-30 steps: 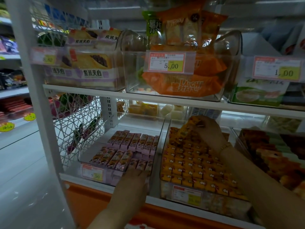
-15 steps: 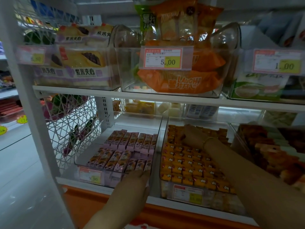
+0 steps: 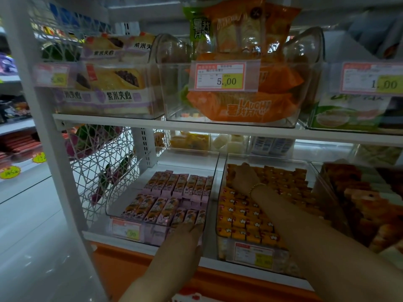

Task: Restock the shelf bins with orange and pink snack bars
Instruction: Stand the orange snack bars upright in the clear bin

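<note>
A: What's nearest?

B: Left hand (image 3: 185,238), lower middle of frame, laid flat against the front lip of the pink-bar bin (image 3: 122,211). Fingers loosely bent on the rim, nothing pinched. It hasn't shifted in the last sec, so I read it as bracing the bin.

A: And the right?

B: Right hand (image 3: 244,176) is further back, middle right, palm down on the orange bars (image 3: 246,219) at the rear of the orange-bar bin (image 3: 220,203). A sec ago it was lifted w/ a clump of bars; now it's down flat. Can't tell if anything's under the fingers.

A: Meaning?

B: Prob that load's been set in; orange bin looks near full. Pink bars (image 3: 174,194) only fill the right part, so pink likely still needs stock.
</note>
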Action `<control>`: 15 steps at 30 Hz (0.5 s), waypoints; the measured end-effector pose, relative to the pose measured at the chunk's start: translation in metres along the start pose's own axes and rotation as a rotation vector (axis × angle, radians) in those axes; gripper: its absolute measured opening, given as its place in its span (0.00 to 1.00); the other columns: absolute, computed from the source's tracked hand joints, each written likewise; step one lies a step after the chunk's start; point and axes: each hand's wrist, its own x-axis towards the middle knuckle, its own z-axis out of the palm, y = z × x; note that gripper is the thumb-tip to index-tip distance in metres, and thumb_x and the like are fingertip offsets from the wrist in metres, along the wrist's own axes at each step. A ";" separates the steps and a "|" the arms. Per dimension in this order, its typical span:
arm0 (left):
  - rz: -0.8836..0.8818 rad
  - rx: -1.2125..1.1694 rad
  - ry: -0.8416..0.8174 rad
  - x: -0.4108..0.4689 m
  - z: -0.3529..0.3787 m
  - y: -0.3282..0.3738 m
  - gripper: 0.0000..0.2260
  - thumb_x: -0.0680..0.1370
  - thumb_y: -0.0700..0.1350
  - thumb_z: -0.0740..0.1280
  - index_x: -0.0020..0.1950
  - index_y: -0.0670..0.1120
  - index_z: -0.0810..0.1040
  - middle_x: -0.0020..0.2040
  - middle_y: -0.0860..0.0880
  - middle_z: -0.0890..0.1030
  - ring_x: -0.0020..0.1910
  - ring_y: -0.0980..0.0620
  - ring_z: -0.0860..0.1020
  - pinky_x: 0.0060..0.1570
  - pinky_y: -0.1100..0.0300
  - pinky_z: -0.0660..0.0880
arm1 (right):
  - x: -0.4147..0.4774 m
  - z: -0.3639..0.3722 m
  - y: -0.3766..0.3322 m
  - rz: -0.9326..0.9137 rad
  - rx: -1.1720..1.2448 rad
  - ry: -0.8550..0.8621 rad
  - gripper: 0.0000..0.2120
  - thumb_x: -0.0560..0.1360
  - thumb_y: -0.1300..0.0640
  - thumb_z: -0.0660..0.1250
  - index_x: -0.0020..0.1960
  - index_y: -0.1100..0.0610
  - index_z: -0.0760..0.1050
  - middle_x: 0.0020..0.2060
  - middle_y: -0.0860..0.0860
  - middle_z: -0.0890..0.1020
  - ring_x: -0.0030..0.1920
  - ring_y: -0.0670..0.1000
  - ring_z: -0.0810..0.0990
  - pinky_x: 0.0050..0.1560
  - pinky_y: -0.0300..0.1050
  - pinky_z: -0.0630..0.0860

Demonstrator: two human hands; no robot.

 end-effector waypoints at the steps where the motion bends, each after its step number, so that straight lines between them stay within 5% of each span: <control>1: 0.004 -0.011 0.003 0.000 0.000 -0.001 0.22 0.81 0.46 0.57 0.75 0.50 0.58 0.71 0.52 0.65 0.69 0.53 0.63 0.65 0.64 0.61 | -0.001 -0.001 0.001 0.008 0.017 0.018 0.08 0.78 0.61 0.60 0.52 0.63 0.75 0.52 0.59 0.76 0.58 0.58 0.74 0.54 0.44 0.72; 7: 0.007 -0.078 0.068 -0.001 -0.004 -0.001 0.19 0.82 0.47 0.56 0.74 0.52 0.62 0.69 0.53 0.68 0.66 0.55 0.66 0.60 0.67 0.63 | -0.001 -0.001 0.010 0.030 0.054 0.115 0.09 0.78 0.62 0.58 0.47 0.64 0.76 0.49 0.58 0.80 0.51 0.55 0.78 0.50 0.45 0.74; 11: 0.013 -0.130 0.113 -0.003 -0.007 0.002 0.17 0.82 0.46 0.56 0.72 0.53 0.65 0.68 0.54 0.69 0.65 0.56 0.68 0.57 0.70 0.63 | -0.011 0.000 0.009 -0.088 -0.085 0.214 0.10 0.79 0.65 0.55 0.59 0.62 0.68 0.49 0.58 0.78 0.42 0.52 0.74 0.38 0.43 0.67; 15: -0.007 -0.200 0.188 -0.005 -0.013 0.003 0.16 0.82 0.46 0.56 0.70 0.52 0.69 0.66 0.56 0.72 0.63 0.58 0.71 0.52 0.74 0.63 | -0.027 -0.018 0.010 -0.223 -0.084 0.380 0.08 0.78 0.67 0.56 0.57 0.62 0.68 0.43 0.58 0.77 0.33 0.54 0.74 0.31 0.45 0.69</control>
